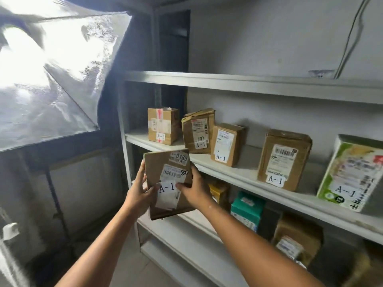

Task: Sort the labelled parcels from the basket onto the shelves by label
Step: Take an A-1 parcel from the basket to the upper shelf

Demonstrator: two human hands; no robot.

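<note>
I hold a brown cardboard parcel (169,183) labelled A-1 in front of the shelf unit, just below the middle shelf's front edge. My left hand (138,190) grips its left side and my right hand (193,190) grips its right side, thumb over the label. On the middle shelf (234,172) stand several parcels marked A-1: a taped box (162,126), a crumpled box (198,131), a small box (226,145), a larger box (284,160) and a green and white box (352,175). The basket is out of view.
The upper shelf (248,82) carries nothing visible. The lower shelf holds a yellow box (219,191), a teal box (247,210) and a brown parcel (296,239). A bright silver light reflector (53,75) on a stand fills the left side, close to the shelf post.
</note>
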